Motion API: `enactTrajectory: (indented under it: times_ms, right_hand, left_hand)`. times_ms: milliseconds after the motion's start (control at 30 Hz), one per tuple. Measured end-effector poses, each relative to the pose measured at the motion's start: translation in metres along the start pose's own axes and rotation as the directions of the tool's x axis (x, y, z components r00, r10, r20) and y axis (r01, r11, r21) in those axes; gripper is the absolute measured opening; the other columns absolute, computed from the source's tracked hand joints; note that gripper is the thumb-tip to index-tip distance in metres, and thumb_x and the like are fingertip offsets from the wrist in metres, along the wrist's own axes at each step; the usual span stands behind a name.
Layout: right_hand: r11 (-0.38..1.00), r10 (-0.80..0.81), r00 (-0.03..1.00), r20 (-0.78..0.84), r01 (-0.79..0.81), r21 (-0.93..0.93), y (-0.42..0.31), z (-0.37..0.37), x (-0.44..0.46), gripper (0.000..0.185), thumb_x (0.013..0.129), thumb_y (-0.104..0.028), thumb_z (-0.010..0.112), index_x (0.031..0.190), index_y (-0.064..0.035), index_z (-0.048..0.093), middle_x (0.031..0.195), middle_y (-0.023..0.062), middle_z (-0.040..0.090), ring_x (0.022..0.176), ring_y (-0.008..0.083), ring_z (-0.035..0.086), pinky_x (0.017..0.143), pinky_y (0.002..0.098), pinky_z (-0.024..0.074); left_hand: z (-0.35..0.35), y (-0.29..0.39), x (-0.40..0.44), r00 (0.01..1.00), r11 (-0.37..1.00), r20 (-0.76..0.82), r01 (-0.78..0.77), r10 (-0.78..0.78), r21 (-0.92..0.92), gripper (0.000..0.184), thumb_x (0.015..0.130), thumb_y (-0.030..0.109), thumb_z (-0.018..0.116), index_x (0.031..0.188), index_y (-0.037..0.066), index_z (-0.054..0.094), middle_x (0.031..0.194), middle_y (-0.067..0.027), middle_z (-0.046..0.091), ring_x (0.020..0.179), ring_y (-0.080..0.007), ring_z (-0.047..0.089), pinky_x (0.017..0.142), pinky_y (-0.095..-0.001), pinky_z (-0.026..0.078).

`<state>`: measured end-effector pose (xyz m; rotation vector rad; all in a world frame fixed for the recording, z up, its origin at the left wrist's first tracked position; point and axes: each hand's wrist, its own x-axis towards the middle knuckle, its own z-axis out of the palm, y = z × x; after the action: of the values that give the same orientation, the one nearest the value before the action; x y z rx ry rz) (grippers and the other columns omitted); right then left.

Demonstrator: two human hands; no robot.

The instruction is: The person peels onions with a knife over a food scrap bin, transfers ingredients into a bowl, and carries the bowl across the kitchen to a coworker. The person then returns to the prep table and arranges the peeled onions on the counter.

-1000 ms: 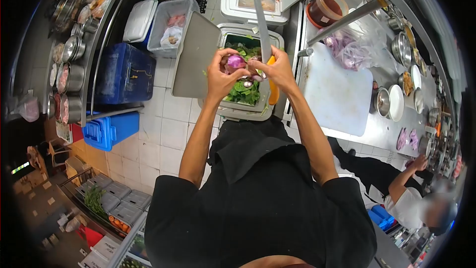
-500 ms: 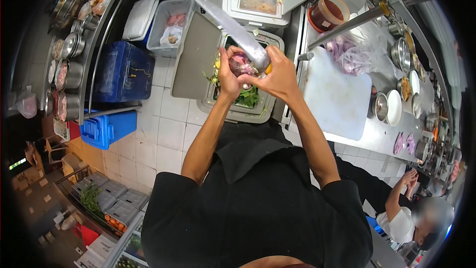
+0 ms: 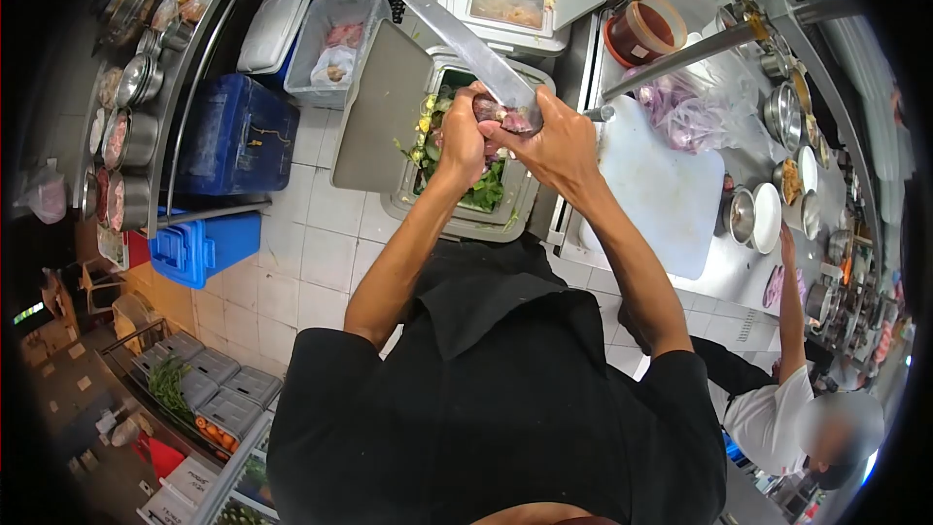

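- left hand (image 3: 461,144) is closed around red onion (image 3: 493,112), upper centre;
- right hand (image 3: 564,144) grips knife (image 3: 466,44), blade toward upper left;
- bin (image 3: 486,227) below contains green leaves (image 3: 486,194).

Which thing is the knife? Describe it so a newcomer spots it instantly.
Find the open bin of greens in front of the person's black clothing. Above it, the right hand holds the knife, pointing up and left. Its long, silver, tapering blade sets it apart from the small purple onion just below.
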<state>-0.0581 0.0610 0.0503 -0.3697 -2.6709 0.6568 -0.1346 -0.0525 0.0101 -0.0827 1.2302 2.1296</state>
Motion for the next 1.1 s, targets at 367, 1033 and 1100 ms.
enactTrajectory:
  times_ms: [367, 1033, 1100]
  right_hand:
    - [0.990, -0.138, 0.990, 0.033, 0.136, 0.043, 0.001, -0.010, 0.010, 0.057, 0.079, -0.056, 0.071, 0.084, -0.0018, 0.053, 0.069, 0.0175, 0.063, 0.061, 0.0383, 0.064, 0.052, 0.0416, 0.0486]
    - [0.862, -0.153, 0.983, 0.097, 0.085, 0.500, 0.020, -0.001, 0.031, 0.045, 0.078, -0.040, 0.078, 0.087, 0.0003, 0.063, 0.067, 0.0086, 0.061, 0.058, 0.0160, 0.054, 0.055, 0.0320, 0.0451]
    - [0.842, -0.173, 0.979, 0.111, 0.088, 0.532, 0.017, 0.001, 0.032, 0.039, 0.081, -0.034, 0.078, 0.089, 0.0005, 0.062, 0.069, 0.0061, 0.063, 0.062, 0.0077, 0.054, 0.057, 0.0286, 0.0462]
  left_hand:
    - [0.006, 0.022, 0.003, 0.959, 0.993, 0.274, 0.042, -0.071, 0.112, 0.037, 0.100, 0.033, 0.034, 0.091, 0.005, 0.057, 0.068, -0.0008, 0.054, 0.048, -0.0069, 0.043, 0.039, -0.0220, 0.029]
    - [0.019, 0.013, 0.006, 0.987, 0.989, 0.133, -0.070, 0.088, -0.134, 0.038, 0.099, 0.039, 0.035, 0.089, 0.010, 0.058, 0.072, -0.0003, 0.059, 0.044, -0.0066, 0.043, 0.035, -0.0214, 0.026]
    - [0.019, 0.011, 0.012, 0.983, 0.983, 0.138, -0.094, 0.117, -0.161, 0.037, 0.098, 0.039, 0.037, 0.088, 0.010, 0.058, 0.072, -0.0002, 0.059, 0.044, -0.0068, 0.044, 0.035, -0.0213, 0.026]
